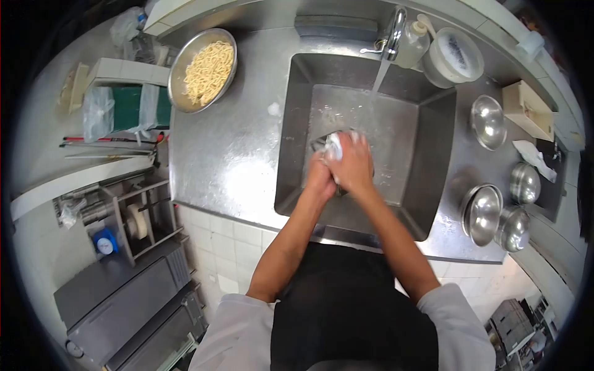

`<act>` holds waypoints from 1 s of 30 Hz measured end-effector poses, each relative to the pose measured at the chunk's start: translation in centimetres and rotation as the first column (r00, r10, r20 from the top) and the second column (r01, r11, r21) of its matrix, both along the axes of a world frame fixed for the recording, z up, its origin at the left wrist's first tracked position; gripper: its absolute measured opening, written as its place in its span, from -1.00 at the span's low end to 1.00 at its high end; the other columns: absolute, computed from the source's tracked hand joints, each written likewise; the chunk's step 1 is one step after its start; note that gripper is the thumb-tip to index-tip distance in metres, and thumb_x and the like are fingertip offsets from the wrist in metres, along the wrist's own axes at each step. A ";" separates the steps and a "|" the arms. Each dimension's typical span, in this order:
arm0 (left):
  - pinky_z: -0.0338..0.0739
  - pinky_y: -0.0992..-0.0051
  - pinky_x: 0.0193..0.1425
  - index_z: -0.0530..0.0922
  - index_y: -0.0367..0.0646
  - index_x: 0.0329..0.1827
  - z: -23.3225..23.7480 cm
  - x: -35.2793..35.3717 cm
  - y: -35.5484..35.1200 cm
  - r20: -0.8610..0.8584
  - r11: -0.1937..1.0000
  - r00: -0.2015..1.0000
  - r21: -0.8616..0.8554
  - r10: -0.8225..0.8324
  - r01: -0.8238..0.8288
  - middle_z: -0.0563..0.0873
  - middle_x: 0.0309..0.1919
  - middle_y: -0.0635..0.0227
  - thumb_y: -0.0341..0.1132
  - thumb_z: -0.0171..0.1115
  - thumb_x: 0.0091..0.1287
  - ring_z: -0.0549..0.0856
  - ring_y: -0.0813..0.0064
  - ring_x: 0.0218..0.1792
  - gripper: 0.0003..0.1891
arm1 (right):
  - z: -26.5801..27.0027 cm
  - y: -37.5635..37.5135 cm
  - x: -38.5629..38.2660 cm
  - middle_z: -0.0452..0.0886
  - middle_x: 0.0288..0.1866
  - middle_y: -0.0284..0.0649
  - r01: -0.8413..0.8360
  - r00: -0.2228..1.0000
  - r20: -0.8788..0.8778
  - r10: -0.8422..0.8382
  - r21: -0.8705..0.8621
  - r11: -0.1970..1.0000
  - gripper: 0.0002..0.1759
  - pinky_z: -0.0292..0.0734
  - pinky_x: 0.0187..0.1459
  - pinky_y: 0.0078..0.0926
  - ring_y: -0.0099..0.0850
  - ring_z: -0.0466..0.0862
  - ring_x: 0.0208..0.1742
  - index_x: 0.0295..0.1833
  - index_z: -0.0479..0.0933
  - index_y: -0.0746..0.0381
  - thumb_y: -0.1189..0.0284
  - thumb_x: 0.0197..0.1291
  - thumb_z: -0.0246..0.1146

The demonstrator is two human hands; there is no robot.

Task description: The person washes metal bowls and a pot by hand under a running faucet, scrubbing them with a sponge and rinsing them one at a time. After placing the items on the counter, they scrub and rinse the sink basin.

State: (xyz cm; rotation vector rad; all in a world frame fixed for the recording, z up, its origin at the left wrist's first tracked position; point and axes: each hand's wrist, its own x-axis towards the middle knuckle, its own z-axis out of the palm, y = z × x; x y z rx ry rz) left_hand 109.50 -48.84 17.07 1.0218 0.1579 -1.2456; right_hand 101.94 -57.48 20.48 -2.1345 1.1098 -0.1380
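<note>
Head view: both hands meet low inside the square steel sink (291, 123), likely to keep suds contained. Right hand (354, 164) curls its fingers closed over a white soapy wad (334, 145), and left hand (318, 178) clasps it from seven o'clock. Chrome tap (394, 31) runs at twelve.

A steel tabletop (229, 154) carries a wide metal bowl (179, 79) of pale noodles (210, 69) at its far left corner; a soap bottle (413, 44) and a white lidded tub (455, 57) stand at the back right; four shiny steel bowls (487, 120) sit along the right side, near a wooden box (527, 108); a green crate (127, 106) stands left of the tabletop.
</note>
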 end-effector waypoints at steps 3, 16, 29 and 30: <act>0.55 0.13 0.31 0.49 -0.23 0.19 -2.0 0.9 -0.7 -0.251 0.971 0.939 0.023 0.237 -0.239 0.64 0.14 0.10 -0.26 -0.11 0.57 0.66 0.17 0.15 -0.69 | 0.1 1.5 -1.2 0.57 0.03 0.12 0.120 0.971 0.240 0.003 -0.493 0.862 -0.45 0.47 0.14 -0.07 0.12 0.55 0.11 0.11 0.54 0.26 0.19 0.04 0.36; 0.52 0.13 0.28 0.54 -0.04 0.22 -3.6 1.0 0.9 -0.353 0.956 0.900 0.228 0.256 -0.183 0.65 0.17 0.28 0.26 0.06 0.44 0.64 0.26 0.14 -0.41 | -11.3 -1.0 -5.7 0.55 0.17 0.01 0.552 0.153 0.256 -0.954 0.779 0.298 -0.41 0.39 0.27 -0.04 -0.01 0.55 0.21 0.33 0.36 0.33 0.34 0.21 0.27; 0.32 0.09 -0.46 0.60 -0.35 -0.58 0.1 3.9 -2.9 0.844 0.877 0.290 0.480 -0.451 -0.033 0.48 -0.72 -0.09 0.15 0.25 0.35 0.43 0.03 -0.69 -0.37 | -15.6 -5.1 -7.4 0.53 0.27 0.18 0.449 0.669 0.358 -0.651 0.503 0.739 -0.63 0.39 0.33 -0.16 0.11 0.47 0.33 0.02 0.67 0.19 0.21 0.24 0.19; 0.35 0.09 -0.45 0.60 -0.33 -0.62 -1.6 4.4 -2.8 0.838 0.867 0.285 0.496 -0.466 -0.040 0.48 -0.75 -0.03 0.17 0.25 0.34 0.42 0.05 -0.70 -0.35 | -16.9 -4.3 -8.8 0.56 0.21 0.19 0.445 0.763 0.343 -0.547 0.336 0.830 -0.61 0.41 0.31 -0.16 0.15 0.50 0.30 0.04 0.66 0.20 0.20 0.23 0.20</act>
